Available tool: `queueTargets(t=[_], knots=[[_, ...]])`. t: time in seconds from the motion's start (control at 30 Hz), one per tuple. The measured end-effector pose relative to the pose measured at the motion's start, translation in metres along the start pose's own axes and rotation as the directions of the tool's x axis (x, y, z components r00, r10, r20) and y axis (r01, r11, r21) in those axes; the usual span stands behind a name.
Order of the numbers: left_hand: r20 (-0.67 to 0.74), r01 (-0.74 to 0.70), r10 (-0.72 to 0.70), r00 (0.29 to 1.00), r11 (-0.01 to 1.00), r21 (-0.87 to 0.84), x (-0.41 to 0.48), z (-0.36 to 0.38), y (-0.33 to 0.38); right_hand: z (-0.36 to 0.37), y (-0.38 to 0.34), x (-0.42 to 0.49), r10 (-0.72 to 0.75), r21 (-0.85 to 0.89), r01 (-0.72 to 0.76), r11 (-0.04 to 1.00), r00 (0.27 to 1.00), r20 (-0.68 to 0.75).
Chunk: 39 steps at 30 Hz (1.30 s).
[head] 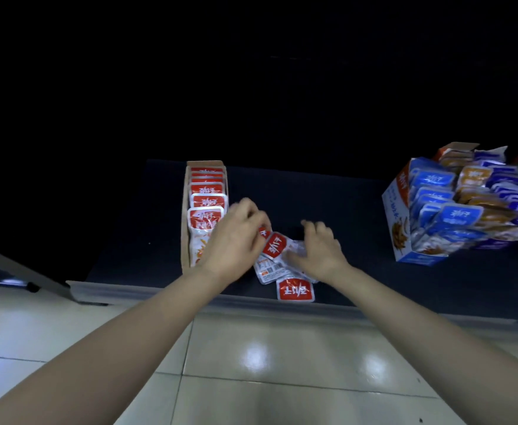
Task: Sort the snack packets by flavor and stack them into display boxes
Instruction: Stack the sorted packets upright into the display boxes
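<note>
Pinching red packets (277, 245), left hand (236, 237), white lettering inverted

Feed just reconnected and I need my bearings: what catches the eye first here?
A loose pile of red snack packets lies near the dark table's front edge, with the left grip and right grip both on it; blur hides whether either holds one. Left of it, a brown cardboard box holds a row of red packets; at far right, a blue display box brims with blue and orange packets.
</note>
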<state>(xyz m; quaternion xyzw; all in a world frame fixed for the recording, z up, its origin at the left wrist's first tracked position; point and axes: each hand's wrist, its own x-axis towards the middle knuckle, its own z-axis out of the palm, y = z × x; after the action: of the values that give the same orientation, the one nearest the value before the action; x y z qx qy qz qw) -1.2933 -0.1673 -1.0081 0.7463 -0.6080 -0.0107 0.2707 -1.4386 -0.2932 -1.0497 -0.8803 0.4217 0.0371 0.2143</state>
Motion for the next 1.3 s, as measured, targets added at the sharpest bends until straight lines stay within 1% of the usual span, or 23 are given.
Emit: queueTargets(t=[0.03, 0.07, 0.13, 0.17, 0.23, 0.3, 0.37, 0.5, 0.53, 0.6, 0.67, 0.77, 0.83, 0.9, 0.93, 0.97, 1.03, 1.07, 1.1, 1.13, 1.17, 1.23, 1.3], knots=[[0.117, 0.049, -0.046, 0.992, 0.999, -0.022, 0.001, 0.01, 0.005, 0.004, 0.003, -0.004, 0.014, -0.034, -0.013, 0.999, 0.999, 0.038], [0.24, 0.114, -0.112, 0.964, 0.994, 0.005, 0.001, 0.02, 0.009, 0.008, 0.005, -0.008, 0.013, -0.047, -0.01, 0.999, 0.998, 0.061], [0.446, 0.205, -0.251, 0.859, 0.967, 0.15, 0.003, 0.039, 0.013, 0.013, 0.01, -0.01, 0.007, 0.006, -0.008, 1.0, 0.997, 0.073], [0.501, 0.237, -0.307, 0.809, 0.951, 0.2, 0.003, 0.045, 0.015, 0.013, 0.013, -0.009, 0.023, 0.063, -0.028, 0.998, 0.997, 0.077], [0.548, 0.323, -0.395, 0.738, 0.919, 0.227, 0.005, 0.054, 0.017, 0.008, 0.023, -0.006, 0.089, 0.193, -0.103, 0.976, 0.993, 0.084], [0.54, 0.392, -0.449, 0.712, 0.892, 0.225, 0.009, 0.061, 0.017, -0.001, 0.037, -0.006, 0.143, 0.281, -0.154, 0.947, 0.988, 0.059], [0.526, 0.39, -0.454, 0.719, 0.89, 0.234, 0.014, 0.068, 0.017, -0.007, 0.05, -0.008, 0.169, 0.355, -0.165, 0.92, 0.985, 0.02], [0.527, 0.221, -0.32, 0.788, 0.944, 0.243, 0.02, 0.08, 0.021, -0.016, 0.073, -0.01, 0.206, 0.45, -0.139, 0.882, 0.973, -0.103], [0.542, 0.195, -0.288, 0.79, 0.955, 0.224, 0.022, 0.082, 0.023, -0.017, 0.078, -0.009, 0.229, 0.48, -0.139, 0.866, 0.964, -0.133], [0.591, 0.165, -0.248, 0.767, 0.968, 0.192, 0.025, 0.085, 0.027, -0.018, 0.089, -0.008, 0.299, 0.593, -0.154, 0.79, 0.942, -0.153], [0.591, 0.11, -0.216, 0.777, 0.971, 0.21, 0.028, 0.087, 0.029, -0.016, 0.098, -0.008, 0.372, 0.722, -0.179, 0.669, 0.921, -0.117], [0.503, 0.024, -0.126, 0.855, 0.979, 0.204, 0.029, 0.09, 0.023, -0.014, 0.104, -0.01, 0.409, 0.845, -0.213, 0.492, 0.913, -0.008], [0.444, 0.044, -0.082, 0.892, 0.994, 0.097, 0.027, 0.091, 0.016, -0.018, 0.105, -0.011, 0.374, 0.902, -0.202, 0.38, 0.926, 0.05], [0.36, 0.059, -0.031, 0.932, 0.996, -0.066, 0.025, 0.092, 0.012, -0.023, 0.104, -0.012, 0.315, 0.934, -0.198, 0.297, 0.944, 0.1], [0.306, 0.062, -0.021, 0.952, 0.99, -0.125, 0.025, 0.091, 0.012, -0.025, 0.102, -0.012, 0.275, 0.934, -0.203, 0.294, 0.954, 0.121], [0.25, 0.064, -0.023, 0.968, 0.985, -0.159, 0.026, 0.09, 0.013, -0.025, 0.1, -0.013, 0.235, 0.922, -0.212, 0.324, 0.962, 0.139], [0.161, 0.061, -0.033, 0.986, 0.983, -0.172, 0.028, 0.086, 0.018, -0.022, 0.096, -0.015, 0.198, 0.896, -0.224, 0.384, 0.967, 0.157], [0.129, 0.067, -0.046, 0.991, 0.983, -0.169, 0.03, 0.083, 0.021, -0.022, 0.096, -0.016, 0.211, 0.902, -0.221, 0.37, 0.966, 0.15], [0.102, 0.096, -0.078, 0.992, 0.978, -0.186, 0.031, 0.082, 0.022, -0.022, 0.096, -0.016, 0.242, 0.925, -0.211, 0.315, 0.961, 0.136], [0.084, 0.152, -0.135, 0.987, 0.959, -0.238, 0.032, 0.081, 0.023, -0.025, 0.097, -0.016, 0.282, 0.954, -0.189, 0.233, 0.952, 0.12], [0.1, 0.238, -0.217, 0.971, 0.917, -0.319, 0.033, 0.078, 0.024, -0.029, 0.099, -0.016, 0.32, 0.974, -0.156, 0.166, 0.942, 0.096], [0.235, 0.415, -0.342, 0.91, 0.761, -0.499, 0.035, 0.075, 0.028, -0.036, 0.103, -0.018, 0.337, 0.991, -0.1, 0.085, 0.939, 0.066], [0.385, 0.522, -0.352, 0.853, 0.593, -0.614, 0.036, 0.073, 0.032, -0.041, 0.102, -0.022, 0.253, 0.995, -0.094, 0.023, 0.964, 0.085]])
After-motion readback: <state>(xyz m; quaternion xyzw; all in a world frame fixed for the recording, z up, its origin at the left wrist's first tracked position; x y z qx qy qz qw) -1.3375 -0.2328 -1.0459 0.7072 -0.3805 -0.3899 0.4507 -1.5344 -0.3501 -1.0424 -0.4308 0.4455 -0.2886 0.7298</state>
